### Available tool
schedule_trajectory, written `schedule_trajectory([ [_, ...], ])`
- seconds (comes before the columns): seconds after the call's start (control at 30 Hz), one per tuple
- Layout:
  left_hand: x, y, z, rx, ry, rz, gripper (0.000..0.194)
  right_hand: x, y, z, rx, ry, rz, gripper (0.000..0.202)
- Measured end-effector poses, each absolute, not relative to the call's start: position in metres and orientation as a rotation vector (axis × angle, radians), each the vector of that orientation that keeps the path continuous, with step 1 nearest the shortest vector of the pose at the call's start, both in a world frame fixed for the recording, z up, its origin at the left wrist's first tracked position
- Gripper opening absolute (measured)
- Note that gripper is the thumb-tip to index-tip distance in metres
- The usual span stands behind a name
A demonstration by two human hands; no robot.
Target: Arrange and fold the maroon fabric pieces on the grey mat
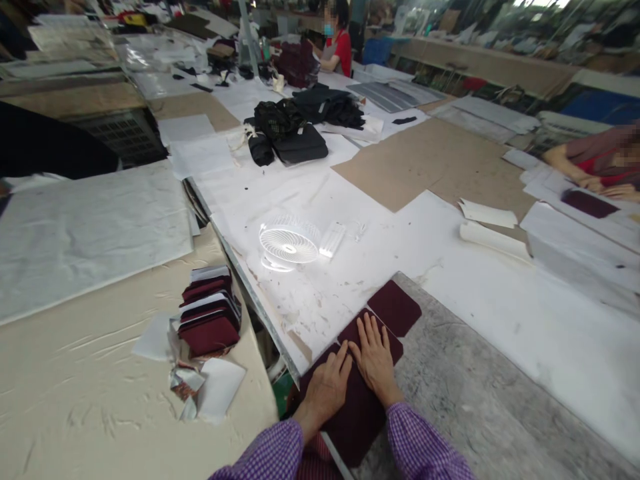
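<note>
Several maroon fabric pieces [353,420] with cut corners lie in a row on a grey mottled board [450,373] at the table's near edge. My left hand [327,387] rests on these pieces, its fingers stretched and pointing away from me. Beside it my right hand [373,353] lies flat with fingers spread on the middle piece. The two hands nearly touch at the index fingers. Past my right fingertips lies another maroon fabric piece [395,308]. Neither hand grips anything.
To the left, a stack of maroon and white pieces [209,320] sits on a cream-covered table [100,393]. A white fan [289,245] stands ahead, with folded black fabric [300,143] beyond. Co-workers sit at the right [600,167] and far back [341,50].
</note>
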State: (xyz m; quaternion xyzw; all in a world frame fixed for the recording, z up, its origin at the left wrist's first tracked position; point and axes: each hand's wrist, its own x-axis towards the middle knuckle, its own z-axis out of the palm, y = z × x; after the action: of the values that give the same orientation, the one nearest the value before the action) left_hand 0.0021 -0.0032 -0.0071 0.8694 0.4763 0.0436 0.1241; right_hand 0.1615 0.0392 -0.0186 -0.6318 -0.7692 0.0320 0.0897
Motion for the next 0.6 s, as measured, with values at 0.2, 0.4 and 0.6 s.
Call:
schedule_trajectory([
  [0.2, 0.002, -0.004, -0.01, 2.528, 1.407, 0.188, 0.056, 0.16, 0.035, -0.033, -1.938, -2.31, 0.02, 0.059],
  [0.4, 0.003, -0.008, -0.007, 2.163, 1.344, 0.418, 0.054, 0.173, 0.014, -0.031, -1.996, -2.222, -0.017, 0.063],
  [0.6, -0.006, -0.002, 0.018, 1.817, 1.301, 0.626, 0.038, 0.191, -0.02, -0.023, -2.021, -2.078, 0.101, 0.065],
])
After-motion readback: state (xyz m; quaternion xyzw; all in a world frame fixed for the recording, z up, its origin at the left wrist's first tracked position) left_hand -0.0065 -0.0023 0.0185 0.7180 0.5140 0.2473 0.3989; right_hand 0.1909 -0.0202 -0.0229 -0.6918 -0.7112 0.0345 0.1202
